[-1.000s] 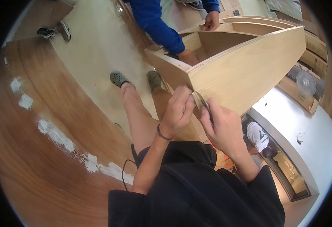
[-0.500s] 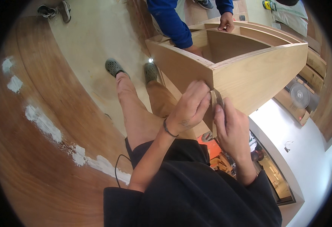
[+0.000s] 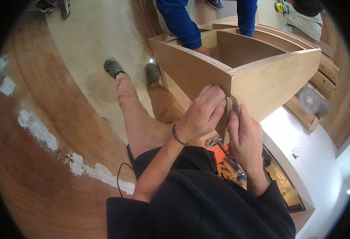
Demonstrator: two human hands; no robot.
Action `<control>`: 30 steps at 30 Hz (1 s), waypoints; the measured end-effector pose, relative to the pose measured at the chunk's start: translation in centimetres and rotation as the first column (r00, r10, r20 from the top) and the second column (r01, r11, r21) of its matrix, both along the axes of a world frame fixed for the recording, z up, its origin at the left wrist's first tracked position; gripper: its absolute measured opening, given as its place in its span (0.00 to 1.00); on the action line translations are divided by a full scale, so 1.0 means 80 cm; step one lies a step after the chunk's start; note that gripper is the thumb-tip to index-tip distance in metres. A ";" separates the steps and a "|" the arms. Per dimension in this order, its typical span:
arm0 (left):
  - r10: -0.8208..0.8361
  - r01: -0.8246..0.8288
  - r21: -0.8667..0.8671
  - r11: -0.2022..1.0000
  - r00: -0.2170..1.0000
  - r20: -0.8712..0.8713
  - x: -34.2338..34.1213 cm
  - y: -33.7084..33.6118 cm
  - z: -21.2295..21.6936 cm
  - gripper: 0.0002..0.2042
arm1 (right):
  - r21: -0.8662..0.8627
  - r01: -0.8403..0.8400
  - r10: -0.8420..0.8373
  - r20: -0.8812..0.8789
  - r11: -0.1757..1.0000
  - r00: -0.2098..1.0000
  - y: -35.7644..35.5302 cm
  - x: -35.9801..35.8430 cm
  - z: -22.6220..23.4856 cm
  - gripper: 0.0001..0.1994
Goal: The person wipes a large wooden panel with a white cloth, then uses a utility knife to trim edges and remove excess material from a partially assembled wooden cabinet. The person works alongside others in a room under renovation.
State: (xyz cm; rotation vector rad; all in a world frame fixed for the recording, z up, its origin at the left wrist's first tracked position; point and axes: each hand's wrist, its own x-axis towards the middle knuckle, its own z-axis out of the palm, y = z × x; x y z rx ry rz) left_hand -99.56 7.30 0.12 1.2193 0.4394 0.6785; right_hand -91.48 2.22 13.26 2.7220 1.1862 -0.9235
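my left hand (image 3: 205,115) lay flat with fingers curled against the near corner of the curved plywood cabinet (image 3: 262,75), and my right hand (image 3: 242,133) pinched a small flat scrap, sandpaper or a thin block, i could not tell which, against that same corner edge. the cabinet stood in front of my knees, raised off the pale floor (image 3: 87,47). i judged it stiff and heavy, with thin veneered edges that would chip, so best gripped low on the side panels rather than at the corner. its open compartments, split by upright dividers, looked empty apart from a co-worker's blue sleeve (image 3: 181,24) reaching into one. an orange tool (image 3: 227,167) lay beneath my wrists, and white filler patches (image 3: 35,127) marked the curved wooden surface on my left.
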 end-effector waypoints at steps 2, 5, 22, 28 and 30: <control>-0.019 0.019 0.007 1.000 1.000 0.004 -0.002 0.002 0.000 0.02 | -0.008 0.007 -0.007 0.001 1.000 1.000 0.000 -0.001 0.000 0.06; -0.018 0.017 0.019 1.000 1.000 0.022 0.000 0.002 -0.003 0.02 | -0.018 0.013 -0.013 -0.005 1.000 1.000 0.001 -0.001 0.000 0.06; -0.053 0.053 -0.005 0.999 0.997 0.049 -0.003 0.006 -0.004 0.01 | -0.039 -0.015 0.015 -0.011 0.999 1.000 0.011 0.001 0.005 0.06; -0.065 0.065 -0.001 0.998 0.997 0.049 -0.002 0.008 -0.004 0.01 | -0.095 -0.037 0.036 -0.010 0.995 0.999 0.016 0.003 0.009 0.07; -0.112 0.112 -0.006 0.994 0.993 0.022 -0.006 0.008 -0.005 0.04 | -0.105 -0.043 0.041 -0.019 0.994 0.999 0.019 0.004 0.011 0.07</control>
